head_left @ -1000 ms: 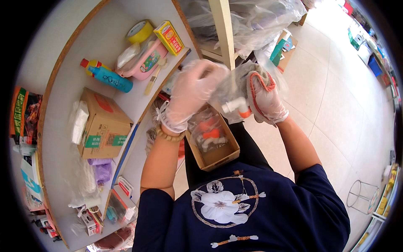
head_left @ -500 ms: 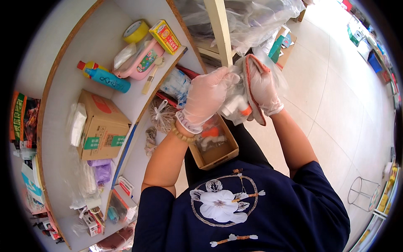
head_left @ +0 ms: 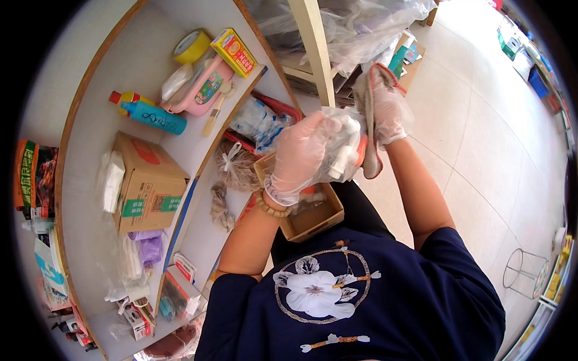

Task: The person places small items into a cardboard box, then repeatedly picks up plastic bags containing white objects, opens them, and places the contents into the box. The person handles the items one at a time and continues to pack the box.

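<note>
My left hand [head_left: 303, 151], in a thin clear glove with a beaded bracelet at the wrist, is closed on a clear plastic bag [head_left: 344, 143]. White pipe-like pieces and an orange part show through the plastic. Just right of the bag, my gloved right hand [head_left: 388, 114] grips a folded grey cloth [head_left: 372, 161] with a red edge. The cloth's side lies close against the bag; whether they touch I cannot tell. Below my left hand, an open cardboard box [head_left: 332, 225] sits by my lap, with clear-wrapped pieces inside, partly hidden by the hand.
Left, a shelf unit holds a taped carton [head_left: 152, 183], a blue bottle [head_left: 161, 118], a pink container [head_left: 208, 90] and yellow tape [head_left: 192, 46]. A red basket [head_left: 280, 108] and a pale wooden post [head_left: 314, 51] stand ahead. Right, a wire stand [head_left: 525, 274] rests on tiled floor.
My left hand has come down a little, now around the bag rather than pinching its top. The bag has risen toward that hand. My right hand and the cloth have shifted slightly up.
</note>
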Action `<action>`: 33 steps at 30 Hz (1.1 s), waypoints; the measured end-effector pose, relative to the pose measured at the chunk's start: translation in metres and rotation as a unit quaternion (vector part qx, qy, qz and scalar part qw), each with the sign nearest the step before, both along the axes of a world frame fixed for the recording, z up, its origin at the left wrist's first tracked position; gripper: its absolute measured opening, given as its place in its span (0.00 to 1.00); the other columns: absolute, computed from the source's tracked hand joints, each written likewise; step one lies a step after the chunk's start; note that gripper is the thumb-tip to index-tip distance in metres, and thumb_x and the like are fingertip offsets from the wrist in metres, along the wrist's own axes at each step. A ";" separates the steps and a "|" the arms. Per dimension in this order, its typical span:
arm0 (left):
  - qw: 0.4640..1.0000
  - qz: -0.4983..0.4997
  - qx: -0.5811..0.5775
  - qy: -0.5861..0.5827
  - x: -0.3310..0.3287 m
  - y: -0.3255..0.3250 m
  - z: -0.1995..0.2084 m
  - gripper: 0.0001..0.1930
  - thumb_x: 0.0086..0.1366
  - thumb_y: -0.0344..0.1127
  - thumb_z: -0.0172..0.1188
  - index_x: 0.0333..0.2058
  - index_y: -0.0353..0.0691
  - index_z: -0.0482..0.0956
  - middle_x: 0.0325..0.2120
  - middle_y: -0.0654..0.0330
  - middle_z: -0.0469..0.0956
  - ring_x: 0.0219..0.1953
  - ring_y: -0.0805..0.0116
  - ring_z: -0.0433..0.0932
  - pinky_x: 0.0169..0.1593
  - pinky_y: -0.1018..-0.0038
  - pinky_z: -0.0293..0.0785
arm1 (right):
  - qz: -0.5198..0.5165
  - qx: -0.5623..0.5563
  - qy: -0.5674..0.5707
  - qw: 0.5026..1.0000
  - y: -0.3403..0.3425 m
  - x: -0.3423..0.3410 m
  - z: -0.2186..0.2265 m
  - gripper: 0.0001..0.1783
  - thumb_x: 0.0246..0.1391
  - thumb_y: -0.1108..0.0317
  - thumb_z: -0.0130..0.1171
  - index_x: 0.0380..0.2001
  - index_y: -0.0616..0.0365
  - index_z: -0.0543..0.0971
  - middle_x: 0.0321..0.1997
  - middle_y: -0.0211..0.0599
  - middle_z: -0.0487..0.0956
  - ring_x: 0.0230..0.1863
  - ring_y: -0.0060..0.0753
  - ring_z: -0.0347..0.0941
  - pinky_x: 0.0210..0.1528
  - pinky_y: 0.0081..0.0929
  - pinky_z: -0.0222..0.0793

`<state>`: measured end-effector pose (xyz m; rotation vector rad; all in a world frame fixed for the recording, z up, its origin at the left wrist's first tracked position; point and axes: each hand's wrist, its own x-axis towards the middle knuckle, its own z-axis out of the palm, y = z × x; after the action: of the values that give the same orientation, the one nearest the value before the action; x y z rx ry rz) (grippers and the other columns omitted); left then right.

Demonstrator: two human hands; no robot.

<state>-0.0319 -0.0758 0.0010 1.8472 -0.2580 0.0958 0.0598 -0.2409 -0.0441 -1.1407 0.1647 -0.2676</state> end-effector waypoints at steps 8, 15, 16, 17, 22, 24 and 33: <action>0.970 0.099 -0.221 0.033 0.007 0.024 0.008 0.10 0.67 0.40 0.54 0.33 0.39 0.77 0.27 0.73 0.71 0.31 0.84 0.66 0.38 0.85 0.64 | 0.080 0.144 -0.003 0.986 -0.034 -0.039 0.007 0.27 0.61 0.45 0.46 0.48 0.57 0.72 0.43 0.36 0.76 0.40 0.31 0.75 0.41 0.28 0.74; 0.934 0.126 -0.331 0.042 0.012 -0.003 -0.006 0.11 0.68 0.40 0.53 0.38 0.38 0.78 0.31 0.70 0.74 0.33 0.82 0.69 0.40 0.83 0.67 | 0.204 -0.349 -0.362 0.840 0.003 -0.061 0.001 0.22 0.55 0.64 0.57 0.51 0.60 0.71 0.52 0.38 0.73 0.54 0.34 0.69 0.57 0.28 0.62; 0.925 0.130 -0.354 0.041 0.012 -0.006 -0.005 0.11 0.68 0.39 0.53 0.39 0.38 0.78 0.32 0.69 0.74 0.34 0.81 0.70 0.41 0.82 0.68 | 0.196 -0.325 -0.305 0.873 0.022 -0.067 0.013 0.25 0.50 0.63 0.61 0.52 0.59 0.71 0.53 0.40 0.72 0.55 0.37 0.68 0.58 0.29 0.62; 0.919 0.160 -0.358 0.047 0.013 -0.005 -0.009 0.11 0.68 0.38 0.52 0.39 0.38 0.78 0.33 0.68 0.75 0.35 0.79 0.71 0.41 0.81 0.70 | 0.185 -0.296 -0.249 0.904 0.041 -0.073 0.024 0.29 0.46 0.63 0.65 0.52 0.59 0.71 0.55 0.42 0.71 0.57 0.41 0.67 0.58 0.31 0.62; 0.923 0.181 -0.335 0.054 0.017 0.021 -0.001 0.14 0.70 0.42 0.48 0.43 0.38 0.73 0.37 0.62 0.76 0.41 0.72 0.76 0.45 0.74 0.76 | 0.134 -0.518 -0.350 0.769 0.037 -0.079 -0.009 0.28 0.45 0.64 0.65 0.50 0.59 0.72 0.57 0.44 0.70 0.60 0.46 0.65 0.55 0.36 0.64; 0.914 0.167 -0.368 0.035 0.023 0.042 0.003 0.15 0.70 0.44 0.47 0.44 0.39 0.72 0.36 0.63 0.76 0.40 0.70 0.77 0.45 0.71 0.77 | 0.191 -0.578 -0.423 0.671 0.020 -0.080 -0.014 0.24 0.47 0.65 0.63 0.48 0.59 0.74 0.57 0.43 0.71 0.60 0.46 0.65 0.54 0.36 0.64; 0.904 0.101 -0.414 0.023 0.024 0.052 0.030 0.18 0.72 0.44 0.42 0.47 0.35 0.69 0.42 0.56 0.75 0.41 0.67 0.77 0.44 0.71 0.77 | 0.184 -0.201 -0.127 0.954 -0.062 -0.049 -0.028 0.23 0.60 0.59 0.49 0.54 0.59 0.66 0.56 0.40 0.70 0.57 0.38 0.66 0.60 0.36 0.61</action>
<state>-0.0079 -0.0239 0.0311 1.0161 0.0228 0.2625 0.0107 -0.3027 -0.0721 -1.5015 -0.3441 -0.1137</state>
